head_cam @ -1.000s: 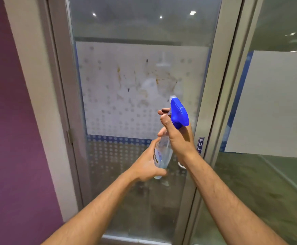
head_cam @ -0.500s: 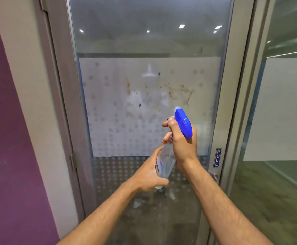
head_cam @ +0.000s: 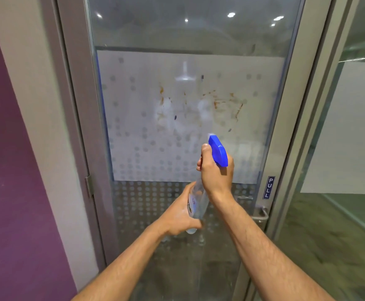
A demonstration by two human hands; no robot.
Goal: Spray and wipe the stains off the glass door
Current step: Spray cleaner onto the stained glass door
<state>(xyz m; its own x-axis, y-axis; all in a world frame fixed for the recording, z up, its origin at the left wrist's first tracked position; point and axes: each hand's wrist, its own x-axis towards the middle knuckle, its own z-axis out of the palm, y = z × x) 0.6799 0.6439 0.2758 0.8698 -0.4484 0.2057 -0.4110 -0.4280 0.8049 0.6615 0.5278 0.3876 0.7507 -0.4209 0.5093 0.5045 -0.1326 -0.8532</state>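
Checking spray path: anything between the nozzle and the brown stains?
Nothing: head view shows only bare frosted glass between spray bottle nozzle and brown stains.

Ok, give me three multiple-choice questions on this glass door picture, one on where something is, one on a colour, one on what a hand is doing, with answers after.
1. Where do the brown stains sit on the glass door?
A. On the frosted band
B. On the clear top pane
C. On the door handle

2. What colour is the spray head of the spray bottle?
A. Red
B. Blue
C. White

3. What is the left hand doing?
A. Hanging free
B. Wiping with a cloth
C. Holding the bottle's base

Answers: 1 A, the marks lie across the dotted frosted panel. 2 B, the head above the right hand is blue. 3 C, its fingers wrap the clear lower body.
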